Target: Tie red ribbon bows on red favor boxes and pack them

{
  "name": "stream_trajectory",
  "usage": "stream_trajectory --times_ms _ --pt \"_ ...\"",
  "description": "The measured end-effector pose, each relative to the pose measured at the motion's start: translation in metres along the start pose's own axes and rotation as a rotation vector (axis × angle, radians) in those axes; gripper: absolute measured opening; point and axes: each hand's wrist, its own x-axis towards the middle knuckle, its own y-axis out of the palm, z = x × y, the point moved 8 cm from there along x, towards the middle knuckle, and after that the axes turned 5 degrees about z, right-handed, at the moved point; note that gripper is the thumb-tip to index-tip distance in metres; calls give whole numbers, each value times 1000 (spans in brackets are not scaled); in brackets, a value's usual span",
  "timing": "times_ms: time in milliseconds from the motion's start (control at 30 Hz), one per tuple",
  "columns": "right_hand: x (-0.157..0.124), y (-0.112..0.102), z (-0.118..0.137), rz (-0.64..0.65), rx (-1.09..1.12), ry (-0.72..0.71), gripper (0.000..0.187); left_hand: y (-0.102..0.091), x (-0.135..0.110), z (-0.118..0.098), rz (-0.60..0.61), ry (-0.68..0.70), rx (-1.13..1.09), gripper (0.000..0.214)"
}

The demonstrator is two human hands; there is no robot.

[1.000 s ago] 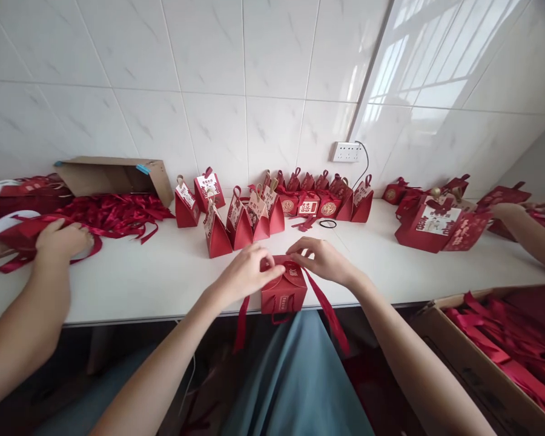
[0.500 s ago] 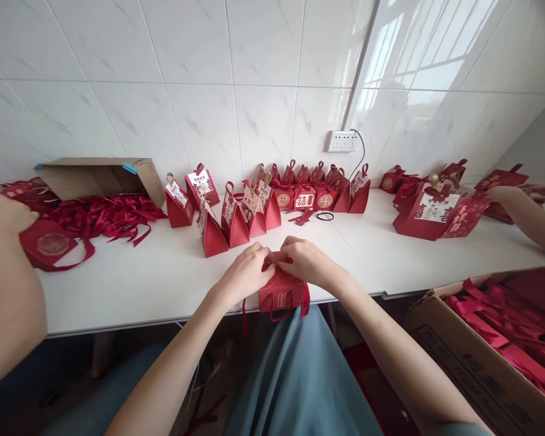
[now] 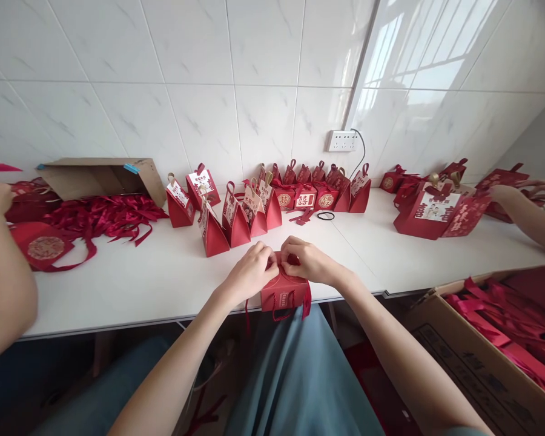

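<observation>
A small red gift box stands at the near edge of the white table, with red ribbon ends hanging down its front. My left hand and my right hand meet on top of it. Both have their fingers pinched on the red ribbon at the box's top. Just beyond stand several finished triangular red boxes with tags and a row of small red boxes against the tiled wall.
A co-worker's arm fills the left edge beside a red pouch, a ribbon pile and a tipped cardboard box. Another person's arm reaches in at right near larger red boxes. A carton of ribbons sits lower right.
My hands have drawn together on the box top and the long ribbon tails that hung below the table have been pulled up short. The co-worker's left hand has lifted away from the red pouch.
</observation>
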Motion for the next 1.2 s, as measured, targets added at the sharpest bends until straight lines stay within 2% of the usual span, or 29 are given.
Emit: stream_trajectory --times_ms 100,200,633,900,1000,1200 --pt "-5 -4 -1 -94 117 -67 16 0 0 -1 -3 26 -50 5" --pt "-7 -4 -3 -127 170 -81 15 0 -1 -3 7 67 -64 6" --pt "-6 -6 0 -99 137 34 12 0 -2 0 -90 94 -170 9" --pt "-11 -4 -1 -104 221 -47 11 -1 -2 -1 -50 88 -163 4" --pt "-12 -4 -1 -124 232 -52 12 -2 0 -1 -30 83 -157 6" --pt "-10 -4 -3 -80 200 -54 14 1 2 7 -36 64 -256 12"
